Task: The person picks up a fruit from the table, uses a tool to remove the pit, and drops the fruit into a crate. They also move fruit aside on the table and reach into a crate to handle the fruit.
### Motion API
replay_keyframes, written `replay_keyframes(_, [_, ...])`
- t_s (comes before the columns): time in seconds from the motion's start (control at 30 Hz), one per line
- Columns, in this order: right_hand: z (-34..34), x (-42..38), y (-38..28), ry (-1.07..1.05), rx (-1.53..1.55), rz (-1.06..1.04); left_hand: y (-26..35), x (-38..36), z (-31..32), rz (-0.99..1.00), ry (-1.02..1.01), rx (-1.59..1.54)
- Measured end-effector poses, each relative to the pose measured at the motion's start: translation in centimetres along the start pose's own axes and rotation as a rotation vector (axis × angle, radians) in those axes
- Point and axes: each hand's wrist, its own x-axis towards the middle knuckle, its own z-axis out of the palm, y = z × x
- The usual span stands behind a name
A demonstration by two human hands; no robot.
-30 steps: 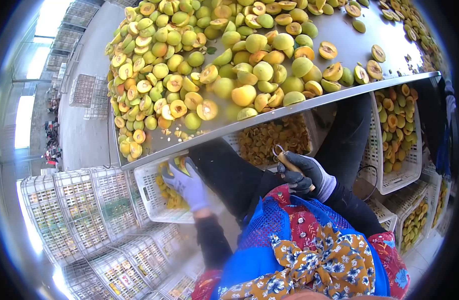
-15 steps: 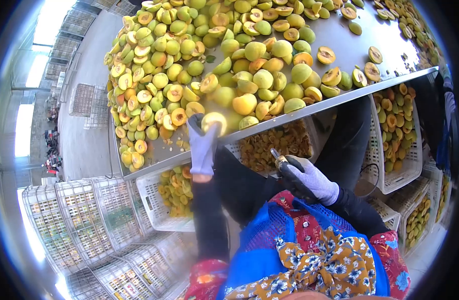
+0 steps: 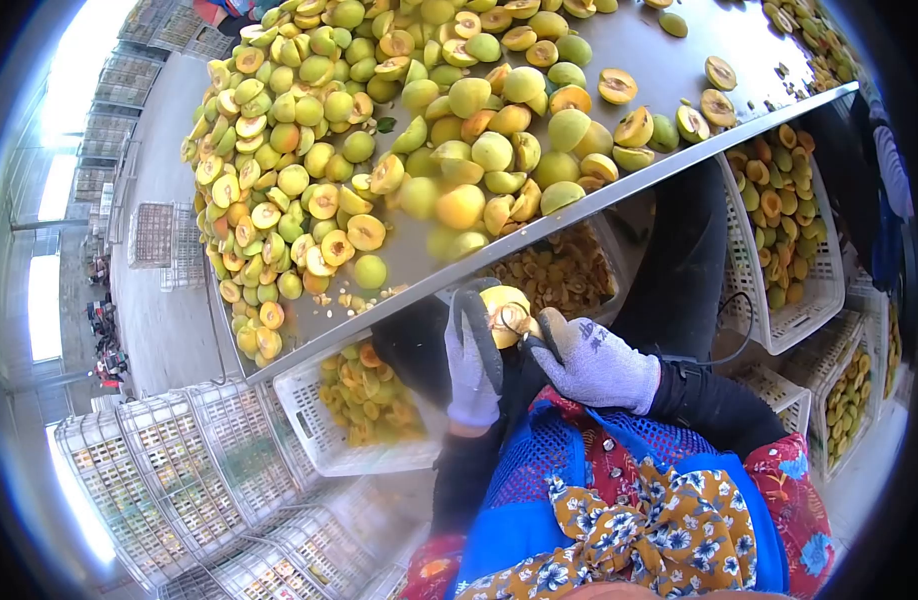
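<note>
A yellow halved fruit (image 3: 506, 312) is held in my left hand (image 3: 474, 355), its cut face turned toward my right hand. The gloved fingers of my right hand (image 3: 599, 365) are closed round a small tool, mostly hidden, whose curved metal end (image 3: 519, 322) touches the cut face. Both hands are over my lap, just below the edge of the metal table (image 3: 619, 190). Many green and yellow fruit halves (image 3: 319, 130) are heaped on that table.
Below the table sit a crate of fruit halves (image 3: 364, 400), a container of small pieces (image 3: 564, 270) and another fruit crate (image 3: 779, 230) at right. Stacked crates (image 3: 169, 480) stand at lower left. Another person's gloved hand (image 3: 891, 170) shows at far right.
My left hand has come back from the table edge to my lap with a fruit half. My right hand has moved left, and its tool now meets the fruit.
</note>
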Motion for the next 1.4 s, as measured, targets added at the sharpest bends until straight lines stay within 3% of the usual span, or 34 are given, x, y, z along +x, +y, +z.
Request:
replay_keyframes(0.03, [0.3,-0.1,0.1,-0.006,0.042,0.057,-0.3,-0.1,0.2,0.039,0.024,0.1])
replay_keyframes(0.1, [1.5,-0.1,1.4,0.143,-0.047,-0.249,-1.4,-0.2,0.4,0.119,0.072,0.299])
replay_keyframes(0.13, [1.6,-0.1,1.8,0.101,0.11,-0.215,-1.8,-0.4,1.0,0.138,0.16,0.277])
replay_keyframes(0.17, [1.6,-0.1,2.0,0.065,0.267,-0.176,-1.9,-0.6,1.7,0.155,0.198,0.248])
replay_keyframes(0.23, [-0.5,0.2,0.4,-0.25,0.968,0.308,-1.6,-1.2,3.0,0.186,0.273,0.192])
replay_keyframes(0.27, [-1.2,0.1,0.2,-0.353,1.212,0.417,-1.5,-1.2,3.1,0.231,0.271,0.254])
replay_keyframes(0.37, [-1.9,-0.2,1.3,-0.543,1.61,0.616,-1.2,-0.9,2.7,0.18,0.139,0.254])
replay_keyframes(0.5, [-0.6,-0.6,2.4,-0.483,1.736,0.653,-2.2,0.0,2.0,-0.099,-0.079,0.092])
replay_keyframes(0.53, [0.0,-0.2,3.6,-0.712,2.109,0.695,-2.2,0.2,2.2,-0.176,-0.126,-0.079])
replay_keyframes(0.63, [0.6,-0.5,4.6,-0.938,2.482,0.661,-2.8,0.2,2.7,-0.041,-0.163,-0.219])
replay_keyframes(0.67, [0.7,-0.6,4.8,-0.962,2.486,0.534,-2.6,0.2,2.8,-0.015,-0.17,-0.134])
replay_keyframes(0.77, [0.9,-0.8,5.4,-0.889,2.417,0.505,-3.0,0.5,3.2,0.04,-0.176,-0.041])
replay_keyframes(0.87, [-0.1,-1.1,4.1,-0.642,2.072,0.629,-3.8,-0.1,3.5,-0.003,-0.124,-0.169])
replay_keyframes(0.97, [0.7,-1.2,5.1,-0.99,2.484,0.519,-3.6,-0.4,3.6,0.13,-0.149,-0.077])
replay_keyframes(1.03, [0.8,-1.3,5.3,-0.935,2.452,0.51,-3.5,-0.3,3.7,0.227,-0.145,0.092])
replay_keyframes(1.1, [0.7,-1.3,5.1,-0.862,2.396,0.559,-3.4,-0.4,4.1,0.148,-0.09,0.024])
replay_keyframes(1.13, [0.7,-1.1,5.0,-0.82,2.322,0.594,-3.4,-0.5,4.6,0.02,-0.039,-0.155])
replay_keyframes(1.23, [-0.9,-1.7,2.5,-0.396,1.511,0.5,-5.6,-0.6,4.4,-0.197,0.071,-0.431])
replay_keyframes(1.3, [-1.3,-1.9,1.1,-0.372,1.318,0.25,-7.7,-0.8,3.1,-0.29,0.111,-0.539])
replay_keyframes(1.37, [-2.0,-1.8,1.0,-0.355,1.506,0.335,-7.2,-0.7,1.8,0.056,0.169,0.052])
replay_keyframes(1.4, [-1.8,-1.5,2.8,-0.5,1.731,0.397,-6.4,-0.7,1.2,0.065,0.233,0.034])
